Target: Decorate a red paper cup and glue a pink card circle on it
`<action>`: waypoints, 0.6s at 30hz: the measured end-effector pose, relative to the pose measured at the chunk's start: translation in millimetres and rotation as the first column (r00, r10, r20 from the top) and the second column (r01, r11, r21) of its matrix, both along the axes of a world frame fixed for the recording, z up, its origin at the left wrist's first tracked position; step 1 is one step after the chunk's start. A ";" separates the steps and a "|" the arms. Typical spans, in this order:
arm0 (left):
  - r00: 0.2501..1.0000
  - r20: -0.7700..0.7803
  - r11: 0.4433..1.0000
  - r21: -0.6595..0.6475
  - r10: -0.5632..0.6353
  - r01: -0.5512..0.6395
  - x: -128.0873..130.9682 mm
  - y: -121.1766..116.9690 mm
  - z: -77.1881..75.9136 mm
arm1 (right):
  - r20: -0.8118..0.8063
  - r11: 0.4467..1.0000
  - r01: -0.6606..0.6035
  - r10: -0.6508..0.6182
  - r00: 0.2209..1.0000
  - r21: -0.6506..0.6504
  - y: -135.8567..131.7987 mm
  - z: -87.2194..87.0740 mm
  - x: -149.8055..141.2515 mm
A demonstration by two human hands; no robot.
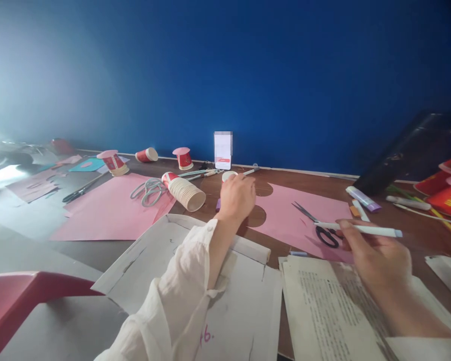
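Note:
My left hand (pixel 238 195) reaches out over the table with its fingers curled around a paper cup (pixel 229 175). Only the cup's pale round end shows; the hand hides the rest. A white marker (pixel 376 230) with a light blue end lies pinched between the thumb and fingers of my right hand (pixel 378 258). Under the marker's left end, black-handled scissors (pixel 326 235) rest on a pink paper sheet (pixel 285 205) with round cut-outs along its left edge. Beside the left hand is a stack of paper cups (pixel 186 193) on its side.
Grey-handled scissors (pixel 149 192) lie on another pink sheet (pixel 108 213). Red cups with pink tops (pixel 183 158) stand near the blue wall, where a phone (pixel 223 150) leans. In front are a white cardboard sheet (pixel 248 301) and printed pages (pixel 323 306). A glue stick (pixel 363 198) lies right.

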State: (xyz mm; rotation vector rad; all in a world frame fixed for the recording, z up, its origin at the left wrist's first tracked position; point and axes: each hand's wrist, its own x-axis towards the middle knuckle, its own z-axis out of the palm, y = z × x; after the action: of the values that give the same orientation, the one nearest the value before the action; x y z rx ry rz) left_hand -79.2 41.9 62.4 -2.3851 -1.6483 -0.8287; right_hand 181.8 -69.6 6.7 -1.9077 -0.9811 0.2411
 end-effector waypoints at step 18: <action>0.902 -0.401 0.821 -0.453 0.158 -0.346 -37.6 -27.6 4.6 | -0.018 0.990 -0.113 0.115 0.993 0.079 -3.5 9.7 -8.0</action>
State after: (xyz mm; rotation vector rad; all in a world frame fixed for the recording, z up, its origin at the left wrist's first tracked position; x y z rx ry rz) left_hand -116.9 14.3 66.9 -2.3281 -2.1621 0.1127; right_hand 173.8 -73.1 16.5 -1.7775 -1.0709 0.2866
